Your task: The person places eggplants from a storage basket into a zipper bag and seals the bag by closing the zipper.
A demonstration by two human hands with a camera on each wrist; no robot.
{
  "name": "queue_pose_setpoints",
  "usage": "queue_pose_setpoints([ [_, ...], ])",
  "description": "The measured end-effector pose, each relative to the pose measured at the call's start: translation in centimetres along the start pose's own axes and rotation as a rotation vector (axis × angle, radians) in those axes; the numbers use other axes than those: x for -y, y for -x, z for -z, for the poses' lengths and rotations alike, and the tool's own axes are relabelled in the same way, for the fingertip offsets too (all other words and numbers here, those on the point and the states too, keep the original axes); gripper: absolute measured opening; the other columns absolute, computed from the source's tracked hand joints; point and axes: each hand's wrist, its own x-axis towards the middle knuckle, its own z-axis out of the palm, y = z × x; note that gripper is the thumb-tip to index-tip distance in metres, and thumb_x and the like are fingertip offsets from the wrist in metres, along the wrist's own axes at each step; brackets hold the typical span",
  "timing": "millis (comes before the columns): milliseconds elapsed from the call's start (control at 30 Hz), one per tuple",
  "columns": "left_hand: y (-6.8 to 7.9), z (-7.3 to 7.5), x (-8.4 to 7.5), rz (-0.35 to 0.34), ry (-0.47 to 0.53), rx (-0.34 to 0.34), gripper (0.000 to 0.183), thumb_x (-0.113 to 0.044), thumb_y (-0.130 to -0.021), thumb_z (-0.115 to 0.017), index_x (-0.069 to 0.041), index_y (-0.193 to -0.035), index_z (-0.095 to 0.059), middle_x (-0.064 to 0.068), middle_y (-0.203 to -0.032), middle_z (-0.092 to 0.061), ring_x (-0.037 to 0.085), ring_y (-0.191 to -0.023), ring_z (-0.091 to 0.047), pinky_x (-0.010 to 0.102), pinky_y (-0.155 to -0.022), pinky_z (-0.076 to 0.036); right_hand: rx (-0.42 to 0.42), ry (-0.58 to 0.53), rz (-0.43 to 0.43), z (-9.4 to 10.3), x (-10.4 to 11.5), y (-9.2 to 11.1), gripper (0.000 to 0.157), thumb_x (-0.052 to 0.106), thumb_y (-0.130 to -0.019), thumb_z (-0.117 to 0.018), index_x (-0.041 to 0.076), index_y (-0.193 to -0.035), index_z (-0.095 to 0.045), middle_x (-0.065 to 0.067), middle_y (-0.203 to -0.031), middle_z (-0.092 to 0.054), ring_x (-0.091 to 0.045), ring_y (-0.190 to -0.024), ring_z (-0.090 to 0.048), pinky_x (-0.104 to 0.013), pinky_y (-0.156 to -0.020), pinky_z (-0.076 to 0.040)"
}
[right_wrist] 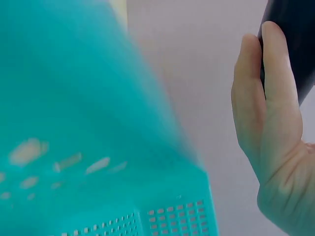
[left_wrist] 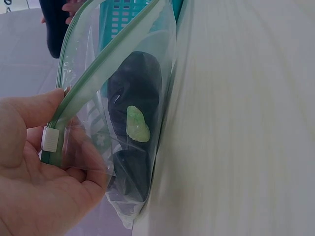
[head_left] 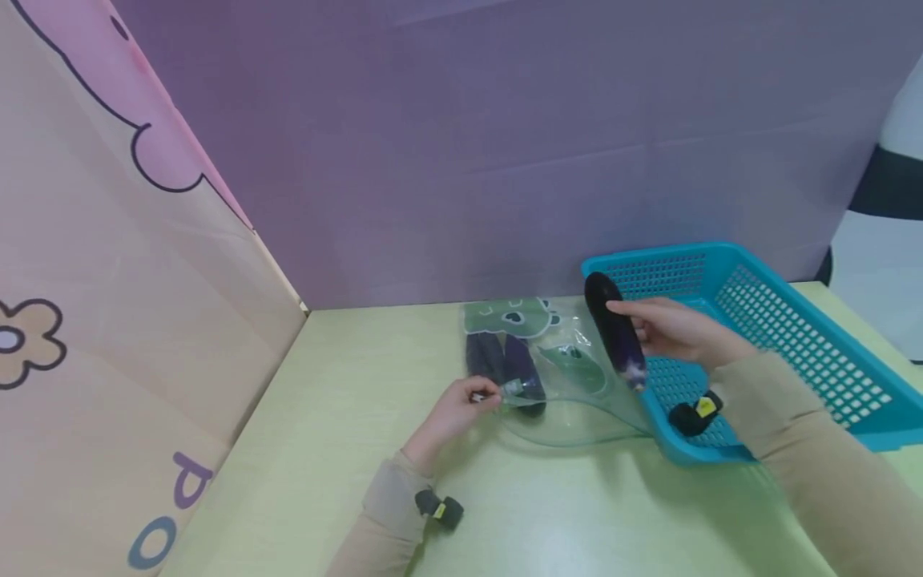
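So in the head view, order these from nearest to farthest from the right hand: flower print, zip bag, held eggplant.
1. Held eggplant: gripped in the right hand.
2. Zip bag: on the table, left of that hand.
3. Flower print: far over on the left backdrop.

Basket (head_left: 721, 272): uniform turquoise, grid-perforated. Left of basket: clear bag (head_left: 501, 316), green-edged, green cartoon print; bagged eggplants (head_left: 524, 369), dark purple. At basket's left rim: eggplant (head_left: 613, 328), near-black purple, whitish tip. Behind basket: backdrop (head_left: 447, 160), plain greyish purple.
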Motion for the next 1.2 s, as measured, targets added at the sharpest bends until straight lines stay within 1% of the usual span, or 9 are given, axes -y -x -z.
queue_pose_setpoints([
  [200,0.1,0.0,0.0,0.0,-0.002,0.004,0.012,-0.008,-0.087,-0.06,-0.001,-0.095,-0.066,0.014,-0.095,-0.065,0.009,-0.079,-0.054,0.023,-0.073,-0.047,0.015,-0.021,0.02,-1.3,0.8,0.3,0.024,0.035,-0.097,-0.045,0.015,-0.097,-0.059,0.009,-0.072,-0.059,-0.003,-0.065,-0.056,-0.024,-0.07,-0.053],
  [367,0.0,0.0,0.2,-0.005,0.007,0.012,0.013,-0.009,-0.087,-0.06,-0.001,-0.096,-0.066,0.014,-0.096,-0.065,0.01,-0.079,-0.054,0.023,-0.073,-0.047,0.014,-0.032,0.011,-2.4,1.4,0.5,0.024,0.035,-0.097,-0.046,0.015,-0.098,-0.059,0.009,-0.069,-0.06,-0.003,-0.063,-0.057,-0.025,-0.07,-0.054],
  [433,0.0,0.0,0.2,-0.005,0.01,0.013,0.013,-0.01,-0.087,-0.06,-0.002,-0.096,-0.066,0.014,-0.096,-0.065,0.01,-0.08,-0.054,0.023,-0.073,-0.046,0.02,-0.041,0.008,-2.9,1.7,0.7,0.024,0.034,-0.096,-0.047,0.015,-0.1,-0.06,0.008,-0.073,-0.063,-0.005,-0.068,-0.061,-0.027,-0.073,-0.055],
  [500,0.0,0.0,0.2,-0.003,0.011,0.013,0.013,-0.01,-0.087,-0.06,-0.002,-0.096,-0.066,0.014,-0.096,-0.065,0.01,-0.08,-0.054,0.023,-0.073,-0.046,0.023,-0.034,0.003,-3.6,2.0,0.9,0.027,0.035,-0.096,-0.048,0.012,-0.106,-0.058,0.007,-0.079,-0.064,-0.006,-0.07,-0.062,-0.028,-0.075,-0.055],
  [633,0.2,0.1,-0.1,-0.007,0.004,0.009,0.013,-0.009,-0.087,-0.059,-0.001,-0.096,-0.066,0.014,-0.096,-0.065,0.01,-0.08,-0.054,0.023,-0.073,-0.047,0.033,0.003,0.012,-5.4,2.5,1.1,0.048,0.037,-0.095,-0.049,0.001,-0.126,-0.045,0.005,-0.091,-0.065,-0.008,-0.078,-0.065,-0.032,-0.08,-0.055],
  [700,0.3,0.1,-0.2,-0.015,0.0,0.008,0.013,-0.008,-0.087,-0.059,-0.001,-0.095,-0.065,0.014,-0.095,-0.065,0.009,-0.079,-0.055,0.023,-0.073,-0.047,0.039,0.012,0.023,-6.3,2.5,1.1,0.055,0.037,-0.095,-0.048,-0.004,-0.131,-0.039,0.005,-0.093,-0.064,-0.008,-0.08,-0.065,-0.033,-0.081,-0.055],
  [900,0.2,0.0,-0.2,-0.022,0.007,0.013,0.013,-0.007,-0.087,-0.059,0.0,-0.095,-0.065,0.015,-0.095,-0.065,0.009,-0.078,-0.054,0.022,-0.072,-0.048,0.075,-0.035,0.07,-8.5,2.4,1.0,0.059,0.035,-0.095,-0.049,-0.01,-0.131,-0.037,0.003,-0.096,-0.065,-0.011,-0.086,-0.066,-0.033,-0.081,-0.055],
  [1067,0.1,0.0,-0.1,-0.017,0.01,0.013,0.013,-0.008,-0.087,-0.059,0.0,-0.096,-0.065,0.015,-0.096,-0.065,0.009,-0.078,-0.054,0.022,-0.072,-0.047,0.086,-0.047,0.094,-9.5,2.2,0.9,0.064,0.035,-0.096,-0.047,-0.013,-0.135,-0.032,0.001,-0.1,-0.065,-0.012,-0.088,-0.066,-0.035,-0.083,-0.054],
  [1200,0.5,0.2,-1.0,-0.017,0.005,0.013,0.013,-0.006,-0.087,-0.058,0.002,-0.096,-0.065,0.018,-0.096,-0.064,0.009,-0.078,-0.053,0.021,-0.072,-0.046,0.073,-0.035,0.097,-10.1,2.0,0.7,0.063,0.035,-0.096,-0.047,-0.012,-0.135,-0.034,0.0,-0.102,-0.064,-0.013,-0.089,-0.066,-0.036,-0.084,-0.054],
])
